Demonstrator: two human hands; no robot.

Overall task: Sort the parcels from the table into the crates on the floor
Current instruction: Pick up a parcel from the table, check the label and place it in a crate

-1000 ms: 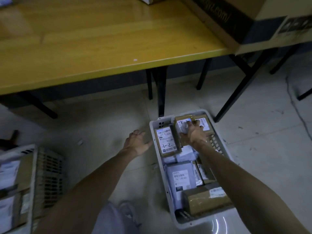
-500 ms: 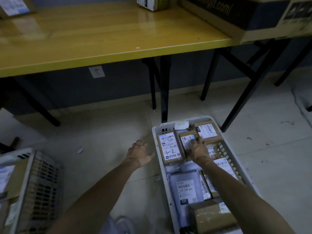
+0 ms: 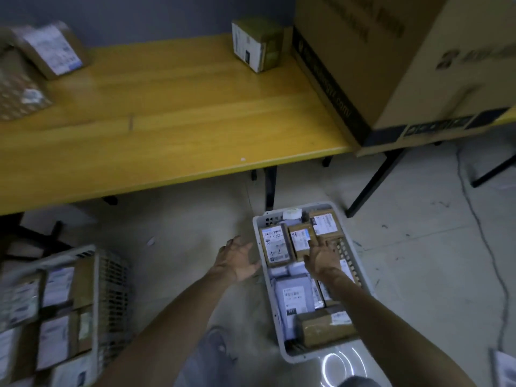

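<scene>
A grey crate (image 3: 265,277) on the floor holds several labelled parcels. My right hand (image 3: 321,256) hovers over it with spread fingers, just off a small brown parcel (image 3: 299,238) lying between a "1-2" marked parcel (image 3: 275,245) and another brown one (image 3: 324,223). My left hand (image 3: 237,258) is open, fingers loose, beside the crate's left wall. On the yellow table (image 3: 167,121) stand a small cube parcel (image 3: 258,48) and a tilted labelled parcel (image 3: 53,50) at the far left.
A second crate (image 3: 96,303) full of parcels sits at the lower left. A large cardboard box (image 3: 405,65) fills the table's right end. A bubble-wrap parcel (image 3: 19,90) lies at the table's left edge. Black table legs (image 3: 270,188) stand behind the crate.
My right hand has let go of the small brown parcel and drawn back with fingers spread. The view has risen, showing more of the tabletop. My left hand stays beside the crate.
</scene>
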